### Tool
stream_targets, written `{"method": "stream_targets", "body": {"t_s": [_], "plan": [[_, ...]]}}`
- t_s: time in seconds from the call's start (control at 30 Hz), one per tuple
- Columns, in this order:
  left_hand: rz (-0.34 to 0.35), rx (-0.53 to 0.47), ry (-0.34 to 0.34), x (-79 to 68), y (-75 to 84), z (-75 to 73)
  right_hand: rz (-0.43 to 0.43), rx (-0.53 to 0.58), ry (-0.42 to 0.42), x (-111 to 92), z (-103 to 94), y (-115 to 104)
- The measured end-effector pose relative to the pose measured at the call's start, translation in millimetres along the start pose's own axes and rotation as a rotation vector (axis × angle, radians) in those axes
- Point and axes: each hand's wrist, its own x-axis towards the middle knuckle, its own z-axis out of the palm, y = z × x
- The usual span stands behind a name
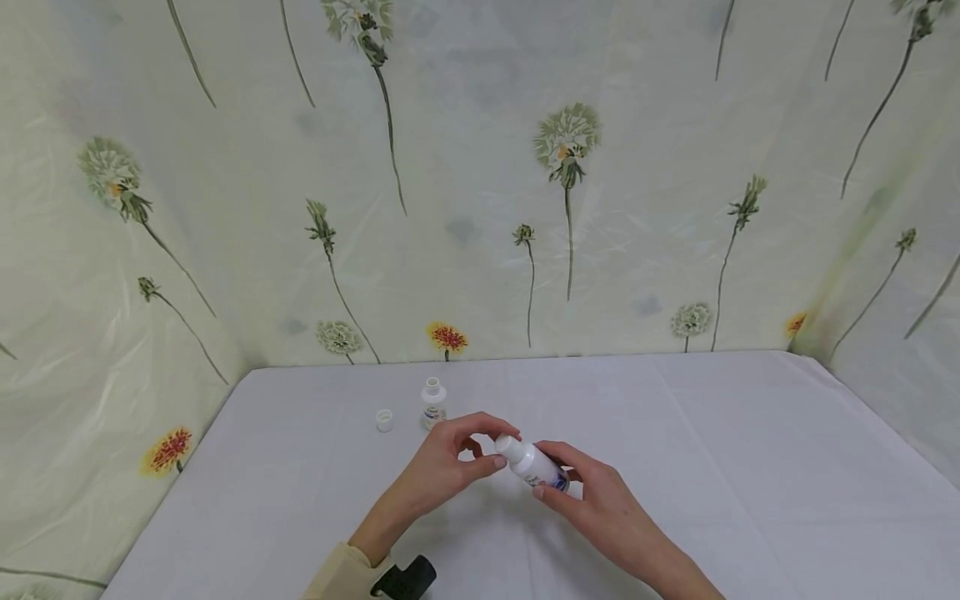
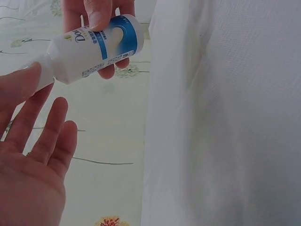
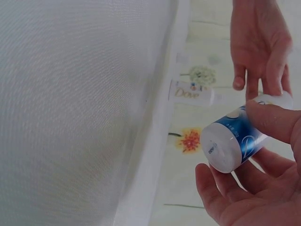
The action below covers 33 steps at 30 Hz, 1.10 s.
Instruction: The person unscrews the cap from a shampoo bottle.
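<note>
My right hand (image 1: 611, 510) grips a small white Dove bottle (image 1: 534, 468) with a blue label, tilted above the table, its capped end towards the left. At that end my left hand (image 1: 438, 467) pinches the white cap (image 1: 509, 447) between thumb and forefinger. The left wrist view shows the other left fingers spread loosely below the bottle (image 2: 101, 47). Its flat base (image 3: 221, 148) faces the right wrist camera. Behind the left hand a second white bottle (image 1: 433, 398) stands upright with its neck uncapped, its lower part partly hidden. Left of it lies a loose white cap (image 1: 385, 421).
A white cloth covers the table (image 1: 712, 467). Behind it and at both sides hangs a pale curtain (image 1: 465, 167) printed with dandelions. A black strap device (image 1: 405, 578) sits on the left wrist by a beige sleeve (image 1: 347, 575).
</note>
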Motion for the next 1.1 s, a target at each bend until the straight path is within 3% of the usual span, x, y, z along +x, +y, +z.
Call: {"method": "stream_targets", "body": {"t_s": [0.3,0.6,0.9,1.1], "plan": [[-0.037,0.0,0.021,-0.8,1.2,1.5,0.023,0.008,-0.004,-0.4,0.4,-1.5],[-0.08,-0.009,0.06,-0.1,3.2,1.8,-0.007,-0.003,0.003,-1.8,-0.9,-0.8],[-0.07,-0.017,0.078,0.2,-0.1,2.4,-0.013,-0.003,0.007,-1.6,-0.7,0.0],[-0.045,-0.034,0.04,-0.3,1.1,2.4,-0.001,-0.002,0.001,-1.6,-0.3,-0.9]]}}
